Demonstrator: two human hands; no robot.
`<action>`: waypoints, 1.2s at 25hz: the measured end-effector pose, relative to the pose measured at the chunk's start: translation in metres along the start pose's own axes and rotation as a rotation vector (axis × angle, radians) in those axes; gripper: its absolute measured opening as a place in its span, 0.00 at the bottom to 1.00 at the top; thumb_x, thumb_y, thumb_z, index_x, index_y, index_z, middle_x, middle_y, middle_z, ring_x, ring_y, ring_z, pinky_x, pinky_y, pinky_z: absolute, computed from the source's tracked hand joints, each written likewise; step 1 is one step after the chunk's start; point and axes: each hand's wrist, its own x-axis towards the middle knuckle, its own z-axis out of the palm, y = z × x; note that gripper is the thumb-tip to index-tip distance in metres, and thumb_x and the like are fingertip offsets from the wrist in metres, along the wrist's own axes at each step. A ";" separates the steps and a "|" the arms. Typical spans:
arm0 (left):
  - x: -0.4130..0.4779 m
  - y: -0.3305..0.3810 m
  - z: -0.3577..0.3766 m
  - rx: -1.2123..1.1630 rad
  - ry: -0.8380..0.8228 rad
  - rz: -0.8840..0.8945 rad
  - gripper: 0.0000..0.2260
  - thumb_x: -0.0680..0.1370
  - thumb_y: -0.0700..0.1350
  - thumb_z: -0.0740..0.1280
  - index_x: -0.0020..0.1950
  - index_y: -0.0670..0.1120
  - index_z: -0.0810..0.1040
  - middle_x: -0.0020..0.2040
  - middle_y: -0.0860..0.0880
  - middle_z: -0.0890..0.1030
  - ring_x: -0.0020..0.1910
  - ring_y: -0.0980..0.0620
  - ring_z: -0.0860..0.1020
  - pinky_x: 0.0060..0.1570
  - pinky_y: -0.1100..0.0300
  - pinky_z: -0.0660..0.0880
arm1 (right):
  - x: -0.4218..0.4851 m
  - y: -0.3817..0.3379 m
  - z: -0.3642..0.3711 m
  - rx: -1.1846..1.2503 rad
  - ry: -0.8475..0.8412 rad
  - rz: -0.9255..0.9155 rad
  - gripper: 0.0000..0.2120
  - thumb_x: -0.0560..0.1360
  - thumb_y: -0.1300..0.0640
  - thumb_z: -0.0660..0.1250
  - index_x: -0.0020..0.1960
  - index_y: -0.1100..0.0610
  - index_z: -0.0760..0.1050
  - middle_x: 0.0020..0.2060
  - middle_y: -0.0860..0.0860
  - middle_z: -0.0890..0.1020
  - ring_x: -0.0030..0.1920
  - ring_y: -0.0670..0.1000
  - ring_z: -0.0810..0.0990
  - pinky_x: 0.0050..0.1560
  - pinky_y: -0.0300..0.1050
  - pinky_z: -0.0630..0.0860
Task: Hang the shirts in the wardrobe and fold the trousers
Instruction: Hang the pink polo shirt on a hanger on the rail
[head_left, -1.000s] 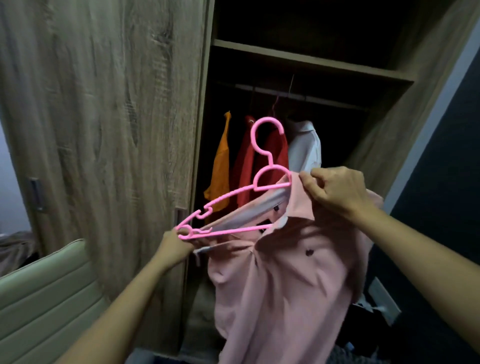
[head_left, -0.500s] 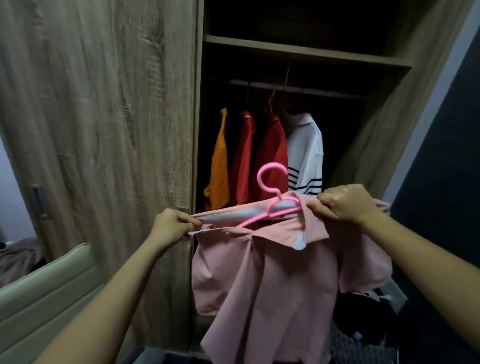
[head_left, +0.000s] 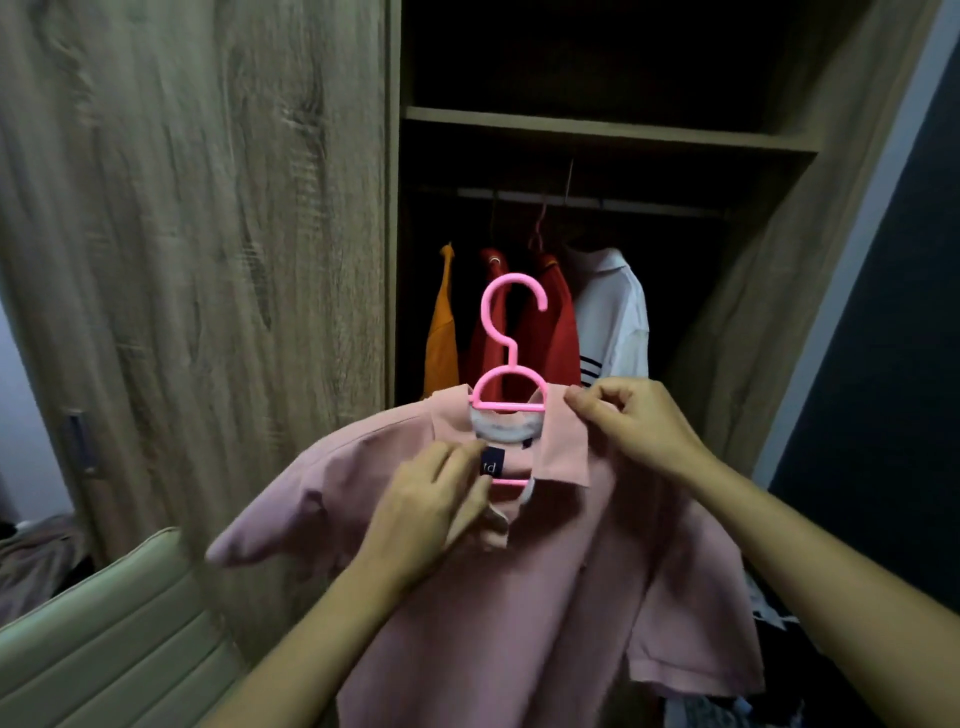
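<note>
A pink polo shirt hangs on a pink plastic hanger that I hold up in front of the open wardrobe. The hanger's hook stands upright above the collar; its arms are hidden inside the shirt. My left hand pinches the front placket and collar just below a dark label. My right hand grips the right side of the collar. Behind, on the rail, hang an orange shirt, two red shirts and a white striped shirt.
The closed wardrobe door fills the left. A pale green chair back stands at the lower left. Dark clothes lie low at the right, beside a dark wall. Rail space shows to the right of the white shirt.
The hanger went fully inside the shirt and now stands upright with its hook up. My left hand moved from the shoulder edge to the placket at the centre. The shirt turned to face me.
</note>
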 end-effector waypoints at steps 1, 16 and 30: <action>0.004 -0.009 -0.006 0.116 0.063 -0.021 0.16 0.78 0.54 0.58 0.62 0.47 0.70 0.54 0.43 0.78 0.49 0.44 0.76 0.46 0.49 0.74 | 0.001 0.002 -0.003 0.032 0.011 -0.009 0.24 0.69 0.33 0.63 0.32 0.54 0.74 0.23 0.45 0.71 0.27 0.41 0.66 0.33 0.45 0.67; 0.048 -0.130 -0.071 -0.066 -0.095 -0.307 0.21 0.69 0.59 0.62 0.32 0.40 0.72 0.26 0.46 0.72 0.29 0.54 0.68 0.31 0.58 0.63 | -0.026 0.077 -0.032 0.149 -0.039 0.150 0.25 0.68 0.30 0.58 0.35 0.53 0.70 0.32 0.49 0.71 0.31 0.39 0.68 0.37 0.40 0.66; 0.056 -0.075 -0.028 -0.525 -0.399 -0.237 0.07 0.69 0.59 0.69 0.38 0.58 0.82 0.34 0.57 0.80 0.36 0.66 0.71 0.34 0.64 0.70 | -0.008 0.051 -0.016 -0.251 -0.142 -0.154 0.19 0.74 0.33 0.49 0.37 0.47 0.64 0.31 0.44 0.72 0.33 0.43 0.71 0.37 0.51 0.71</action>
